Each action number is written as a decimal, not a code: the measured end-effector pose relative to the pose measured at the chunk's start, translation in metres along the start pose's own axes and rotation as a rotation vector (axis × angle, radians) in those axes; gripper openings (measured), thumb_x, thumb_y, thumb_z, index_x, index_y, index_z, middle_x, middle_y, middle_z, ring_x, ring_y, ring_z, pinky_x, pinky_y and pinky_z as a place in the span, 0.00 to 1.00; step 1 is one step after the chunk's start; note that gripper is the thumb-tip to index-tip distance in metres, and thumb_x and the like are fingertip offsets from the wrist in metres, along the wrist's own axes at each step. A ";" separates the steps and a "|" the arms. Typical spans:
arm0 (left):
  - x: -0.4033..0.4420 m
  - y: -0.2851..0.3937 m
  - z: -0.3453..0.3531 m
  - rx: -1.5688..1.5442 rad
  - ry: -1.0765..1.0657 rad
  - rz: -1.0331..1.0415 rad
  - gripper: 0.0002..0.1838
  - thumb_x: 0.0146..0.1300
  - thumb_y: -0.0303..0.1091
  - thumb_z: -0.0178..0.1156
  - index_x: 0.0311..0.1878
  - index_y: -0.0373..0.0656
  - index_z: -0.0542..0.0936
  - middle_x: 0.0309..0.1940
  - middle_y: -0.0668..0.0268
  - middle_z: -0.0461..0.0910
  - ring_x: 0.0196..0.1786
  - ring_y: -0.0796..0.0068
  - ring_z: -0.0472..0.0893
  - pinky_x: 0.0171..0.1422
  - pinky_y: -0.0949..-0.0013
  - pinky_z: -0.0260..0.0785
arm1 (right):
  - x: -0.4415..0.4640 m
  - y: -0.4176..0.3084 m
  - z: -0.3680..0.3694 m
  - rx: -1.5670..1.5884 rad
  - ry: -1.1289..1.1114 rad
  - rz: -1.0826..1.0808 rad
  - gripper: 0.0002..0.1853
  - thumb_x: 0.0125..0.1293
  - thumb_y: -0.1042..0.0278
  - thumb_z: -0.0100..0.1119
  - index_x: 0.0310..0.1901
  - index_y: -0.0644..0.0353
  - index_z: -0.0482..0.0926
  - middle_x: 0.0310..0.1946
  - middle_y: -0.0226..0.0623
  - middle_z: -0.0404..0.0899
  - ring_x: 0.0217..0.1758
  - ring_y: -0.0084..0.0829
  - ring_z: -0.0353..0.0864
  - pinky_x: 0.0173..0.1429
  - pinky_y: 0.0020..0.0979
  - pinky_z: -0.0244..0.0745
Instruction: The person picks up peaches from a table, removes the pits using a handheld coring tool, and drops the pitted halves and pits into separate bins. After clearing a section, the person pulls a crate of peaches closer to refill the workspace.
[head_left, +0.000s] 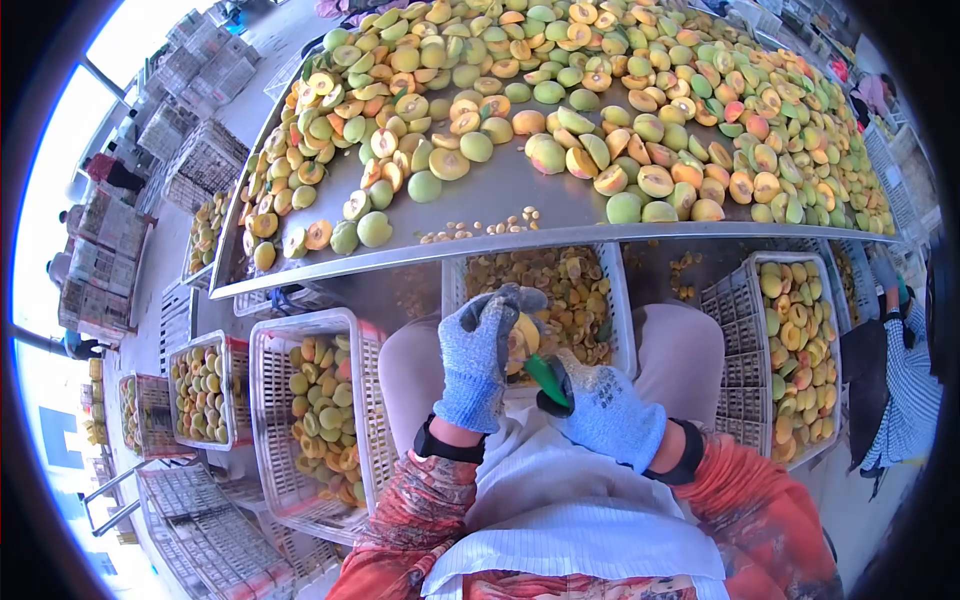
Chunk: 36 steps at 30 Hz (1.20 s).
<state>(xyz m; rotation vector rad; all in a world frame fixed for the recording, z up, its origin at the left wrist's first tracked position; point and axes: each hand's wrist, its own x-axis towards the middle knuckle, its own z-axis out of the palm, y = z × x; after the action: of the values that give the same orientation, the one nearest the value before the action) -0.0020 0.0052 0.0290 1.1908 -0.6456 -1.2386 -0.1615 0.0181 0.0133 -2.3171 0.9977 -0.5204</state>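
Observation:
My left hand (478,358), in a blue-grey work glove, is closed around a yellow apricot piece (521,338) above my lap. In my right hand (604,402), gloved the same way, is a green-handled tool (545,380), its tip up against the fruit. The tool's working end is too small to make out. Below and beyond both hands, a crate (618,305) between my knees holds cut pieces and scraps. Halved and whole green-orange apricots (655,180) cover much of the metal table (520,215) in front, with a few loose pits (480,230) near its edge.
Fruit-filled crates stand on my left (262,400) and right (765,380). The table's raised metal rim (560,242) runs just beyond the hands. Stacked crates (205,160) and several people are at the far left; another person's checked sleeve (905,390) shows at the right.

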 end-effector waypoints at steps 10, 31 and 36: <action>0.045 -0.021 0.010 0.008 -0.054 -0.108 0.12 0.61 0.27 0.52 0.42 0.29 0.78 0.34 0.58 0.82 0.30 0.72 0.80 0.36 0.74 0.74 | 0.017 0.024 -0.003 -0.192 0.102 0.182 0.21 0.52 0.64 0.59 0.47 0.63 0.70 0.26 0.54 0.78 0.25 0.45 0.80 0.27 0.41 0.72; 0.086 -0.031 -0.002 -0.420 -0.006 -0.365 0.22 0.64 0.43 0.51 0.51 0.33 0.73 0.39 0.54 0.79 0.38 0.59 0.81 0.43 0.59 0.77 | 0.028 0.056 -0.036 1.556 -0.255 0.535 0.17 0.55 0.67 0.64 0.44 0.62 0.72 0.26 0.29 0.74 0.17 0.18 0.70 0.18 0.20 0.64; 0.077 -0.037 -0.011 -0.389 -0.068 -0.135 0.24 0.63 0.39 0.50 0.58 0.34 0.68 0.48 0.52 0.76 0.48 0.57 0.77 0.53 0.56 0.73 | 0.033 0.080 0.000 1.292 0.090 0.747 0.15 0.60 0.67 0.61 0.46 0.58 0.71 0.24 0.28 0.70 0.20 0.18 0.66 0.24 0.20 0.65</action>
<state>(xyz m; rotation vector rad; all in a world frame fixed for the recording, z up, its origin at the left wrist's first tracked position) 0.0150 -0.0601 -0.0250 0.8804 -0.3538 -1.4471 -0.1832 -0.0520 -0.0328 -0.7289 1.0079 -0.6550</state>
